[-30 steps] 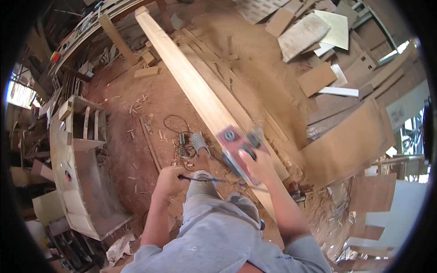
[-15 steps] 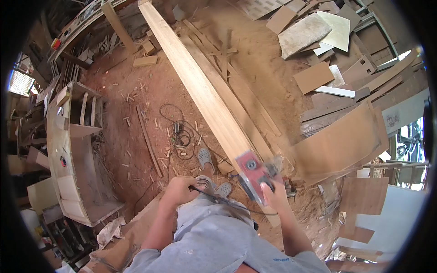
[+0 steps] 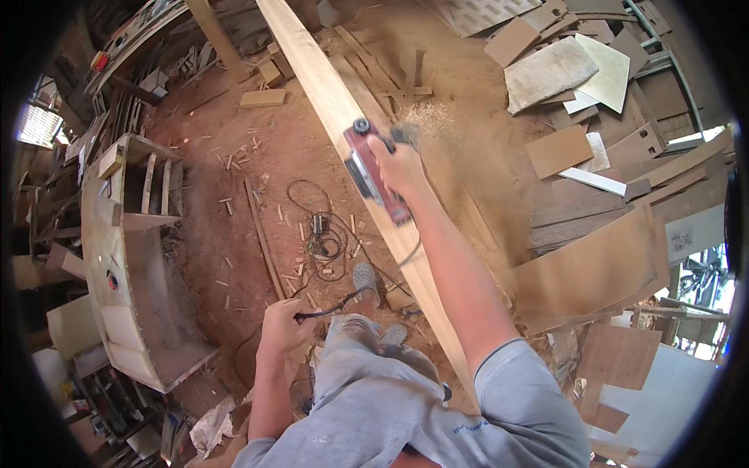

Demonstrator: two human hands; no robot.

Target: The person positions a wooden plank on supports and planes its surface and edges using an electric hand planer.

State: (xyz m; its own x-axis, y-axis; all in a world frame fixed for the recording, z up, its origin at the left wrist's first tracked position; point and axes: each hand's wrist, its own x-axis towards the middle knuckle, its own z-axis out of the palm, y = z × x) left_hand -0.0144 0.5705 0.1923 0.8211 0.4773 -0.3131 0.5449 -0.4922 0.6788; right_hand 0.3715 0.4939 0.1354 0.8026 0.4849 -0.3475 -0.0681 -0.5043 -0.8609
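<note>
Clutching a red, grey-sided planer [image 3: 374,181] in the right hand [image 3: 398,165] atop a pale plank [image 3: 434,288], aligning its long axis lengthwise, pointing its knobbed end away; clenching a black cord [image 3: 324,313] in the left hand [image 3: 285,324].

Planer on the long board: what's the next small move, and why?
I'd probably ease the planer a little farther up the board, keeping it flat. The right hand grips it, pale wood runs on ahead of it, and shavings scatter beside it. The left hand holds the cord off to the side, which should help.
</note>
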